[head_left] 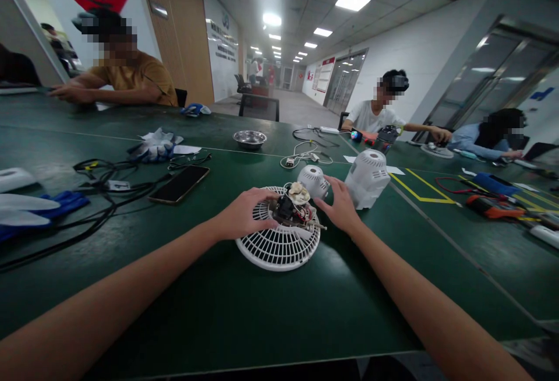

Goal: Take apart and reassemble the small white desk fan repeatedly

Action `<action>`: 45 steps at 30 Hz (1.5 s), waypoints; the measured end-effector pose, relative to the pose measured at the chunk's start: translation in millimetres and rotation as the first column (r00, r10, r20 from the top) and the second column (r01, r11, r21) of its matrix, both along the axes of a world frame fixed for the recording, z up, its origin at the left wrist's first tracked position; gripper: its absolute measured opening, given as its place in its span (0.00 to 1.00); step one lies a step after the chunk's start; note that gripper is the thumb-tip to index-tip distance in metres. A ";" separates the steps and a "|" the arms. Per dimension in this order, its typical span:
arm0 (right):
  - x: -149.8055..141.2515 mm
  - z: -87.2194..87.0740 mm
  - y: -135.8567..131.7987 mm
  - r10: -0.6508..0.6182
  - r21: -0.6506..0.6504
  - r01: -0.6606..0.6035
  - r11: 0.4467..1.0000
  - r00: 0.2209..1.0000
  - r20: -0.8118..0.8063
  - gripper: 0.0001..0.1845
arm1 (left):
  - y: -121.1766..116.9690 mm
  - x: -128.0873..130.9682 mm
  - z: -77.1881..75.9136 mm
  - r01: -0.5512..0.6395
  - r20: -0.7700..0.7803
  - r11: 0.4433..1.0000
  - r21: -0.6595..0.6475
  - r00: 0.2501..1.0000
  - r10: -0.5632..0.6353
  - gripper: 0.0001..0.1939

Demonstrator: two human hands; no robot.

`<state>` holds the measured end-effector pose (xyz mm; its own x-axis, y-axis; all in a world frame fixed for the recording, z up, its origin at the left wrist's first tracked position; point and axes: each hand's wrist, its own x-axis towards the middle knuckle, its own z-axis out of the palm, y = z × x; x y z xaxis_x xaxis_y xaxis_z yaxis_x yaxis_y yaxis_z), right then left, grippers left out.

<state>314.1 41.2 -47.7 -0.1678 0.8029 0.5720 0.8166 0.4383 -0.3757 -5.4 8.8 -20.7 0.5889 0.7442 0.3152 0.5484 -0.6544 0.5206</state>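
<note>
A round white fan grille [279,253] lies on the green table in front of me. On top of it sits a fan motor [287,211] with exposed wires and a pale, rounded part [298,193]. My left hand [244,213] is at the motor's left side, thumb and fingers spread around that edge. To the right, my right hand [343,209] has its thumb and forefinger apart beside a small domed white cover [312,180], seemingly touching its edge. Just beyond that hand stands a larger white vented housing [367,178].
A phone [180,184], black cables [111,191] and gloves [156,145] lie left. A metal bowl [250,138] and white cable [301,157] are farther back. An orange multimeter [493,207] lies right, near yellow tape [430,197]. Several people sit around the table.
</note>
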 end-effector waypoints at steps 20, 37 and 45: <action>3.7 -16.4 33.7 -0.011 -0.214 -0.080 0.974 0.920 -0.392 0.45 | -20.2 24.6 -0.7 -0.163 0.074 0.985 0.051 0.985 0.159 0.48; -35.4 14.7 -22.3 0.103 -0.189 -0.536 0.822 0.468 -0.878 0.29 | 14.0 -8.9 -9.4 -0.014 0.248 0.980 -0.199 0.967 0.064 0.49; -42.8 24.3 -40.7 0.311 -0.098 -0.533 0.840 0.622 -0.719 0.44 | 14.5 -12.2 -8.7 0.007 0.229 0.984 -0.176 0.973 0.034 0.51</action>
<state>271.4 0.5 -23.4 -0.2043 0.8764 0.4361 0.0587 0.4556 -0.8882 -17.6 23.3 -29.4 0.5055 0.8071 0.3051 0.4085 -0.5354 0.7393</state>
